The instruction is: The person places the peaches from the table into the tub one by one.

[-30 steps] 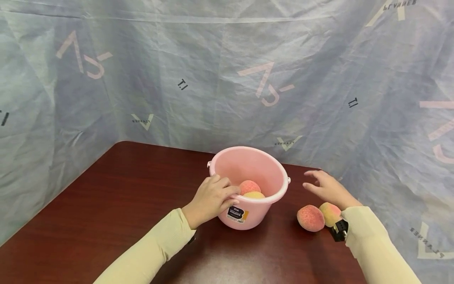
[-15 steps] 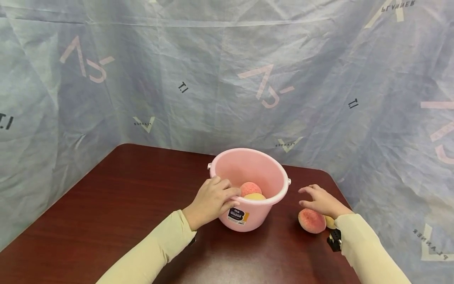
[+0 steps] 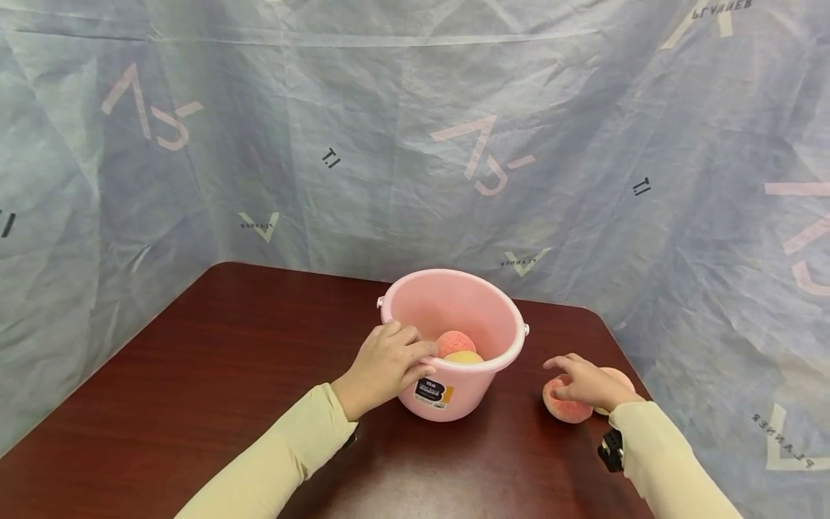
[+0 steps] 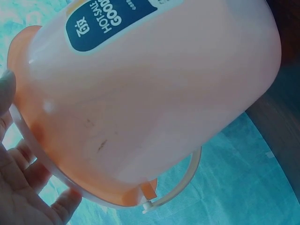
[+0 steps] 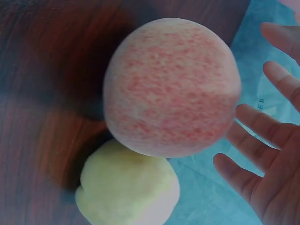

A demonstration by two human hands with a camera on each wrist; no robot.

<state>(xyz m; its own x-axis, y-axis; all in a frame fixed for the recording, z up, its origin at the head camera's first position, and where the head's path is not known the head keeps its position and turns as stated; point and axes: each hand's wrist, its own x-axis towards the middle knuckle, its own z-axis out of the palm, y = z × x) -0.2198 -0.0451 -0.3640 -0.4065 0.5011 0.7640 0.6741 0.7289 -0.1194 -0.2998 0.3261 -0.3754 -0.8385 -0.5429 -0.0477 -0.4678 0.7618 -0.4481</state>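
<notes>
A pink bucket point(image 3: 468, 393) stands on the table with a red peach point(image 3: 456, 342) and a yellowish fruit point(image 3: 463, 357) inside. My left hand point(image 3: 387, 360) grips its near left rim, thumb outside and fingers over the edge; the left wrist view shows the bucket wall point(image 4: 154, 89) and part of that hand point(image 4: 23, 183). To the right, my right hand point(image 3: 586, 380) is over a red peach point(image 3: 565, 412), its fingers spread and relaxed. A second, yellow-pink peach point(image 3: 620, 376) is partly hidden behind that hand. The right wrist view shows the speckled peach point(image 5: 171, 89) beside the fingers and the yellow one point(image 5: 129, 183) below.
The dark red-brown wooden table point(image 3: 194, 389) reaches back to a grey patterned cloth point(image 3: 363, 144) hung behind and at both sides. The bucket's white handle point(image 4: 187, 176) hangs down its far side. A small black camera point(image 3: 611, 450) sits at the right wrist.
My right hand has come down and toward me, from beyond the two loose peaches to over the red one. The left hand and the bucket have stayed in place.
</notes>
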